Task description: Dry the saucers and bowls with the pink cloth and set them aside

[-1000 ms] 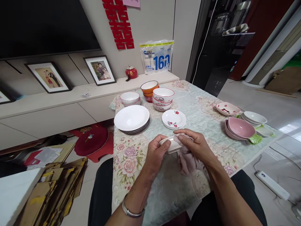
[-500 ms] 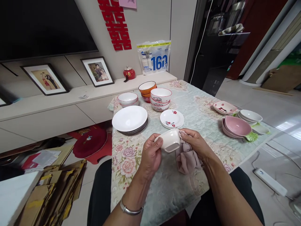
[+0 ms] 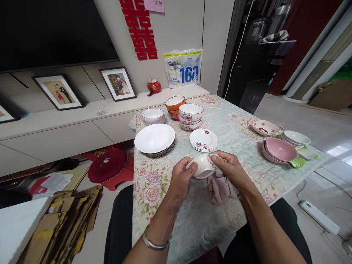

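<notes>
A small white bowl (image 3: 202, 169) is held tilted above the near part of the table. My left hand (image 3: 182, 175) grips its left side, thumb on the outer wall. My right hand (image 3: 227, 167) is closed on a pinkish-grey cloth (image 3: 222, 189) and pinches it against the bowl's right edge; the cloth's loose end hangs below. Just beyond the bowl lies a short stack of small white plates (image 3: 203, 139) with red flowers. To the left of those stands a stack of larger white plates (image 3: 154, 138).
Behind the plates are white red-rimmed bowls (image 3: 191, 113), orange bowls (image 3: 175, 102) and another white bowl pair (image 3: 153, 116). Pink leaf-shaped bowls (image 3: 279, 149), a pink patterned dish (image 3: 265, 127) and small white bowls (image 3: 296, 137) sit along the right edge of the flowered tablecloth (image 3: 150, 190).
The bowl has turned slightly in my hands, so its base faces the camera less. Both hands keep their hold, and the whole view has shifted a little.
</notes>
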A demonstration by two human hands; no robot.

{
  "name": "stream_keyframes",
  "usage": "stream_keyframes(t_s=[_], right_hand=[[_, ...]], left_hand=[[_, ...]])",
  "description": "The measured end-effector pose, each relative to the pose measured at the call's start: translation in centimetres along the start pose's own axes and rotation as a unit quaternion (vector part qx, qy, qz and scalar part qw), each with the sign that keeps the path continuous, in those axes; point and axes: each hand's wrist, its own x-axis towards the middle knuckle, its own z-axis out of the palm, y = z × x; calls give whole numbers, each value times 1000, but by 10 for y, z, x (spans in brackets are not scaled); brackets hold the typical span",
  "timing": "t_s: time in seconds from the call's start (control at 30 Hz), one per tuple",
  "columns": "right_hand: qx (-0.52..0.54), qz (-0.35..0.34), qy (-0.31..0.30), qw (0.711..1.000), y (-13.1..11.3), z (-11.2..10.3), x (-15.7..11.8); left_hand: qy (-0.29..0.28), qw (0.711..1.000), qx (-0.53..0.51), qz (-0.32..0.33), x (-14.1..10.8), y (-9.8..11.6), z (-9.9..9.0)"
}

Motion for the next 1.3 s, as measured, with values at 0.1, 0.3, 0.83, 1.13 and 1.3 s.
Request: stream_keyframes(t_s=[0.1, 0.3, 0.83, 1.13, 1.3], right_hand=[[-76, -60, 9, 995, -6, 6, -3], [-18, -30, 1, 999, 0, 5, 1], [-88, -117, 37, 989, 15, 18, 7], [-279, -101, 19, 955, 21, 26, 5], [-328, -144, -67, 931, 19, 29, 2]], left_hand=[[-6, 999, 36, 5, 0, -2, -4], [-1, 999, -18, 27, -1, -2, 1], [65, 988, -135, 29, 4, -2, 5], [128, 972, -175, 95, 8, 13, 3], [134, 977, -81, 143, 4, 11, 3]])
